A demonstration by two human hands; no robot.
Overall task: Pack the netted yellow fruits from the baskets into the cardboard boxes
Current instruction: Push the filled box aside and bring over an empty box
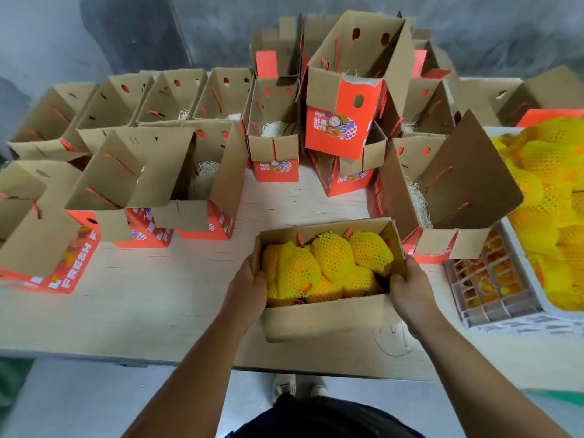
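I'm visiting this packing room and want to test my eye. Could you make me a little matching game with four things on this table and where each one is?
Things:
1. open cardboard box filled with yellow netted fruits
2. pale plastic basket heaped with yellow netted fruits
3. tall orange printed box with a cartoon label
4. orange box marked FRESH

Places:
A. far left, near the table edge
B. right edge of the table
C. raised at the back centre, standing above the boxes around it
D. near centre, held at both ends by the left hand and right hand

Pairs: 1-D, 2-B, 3-C, 4-A
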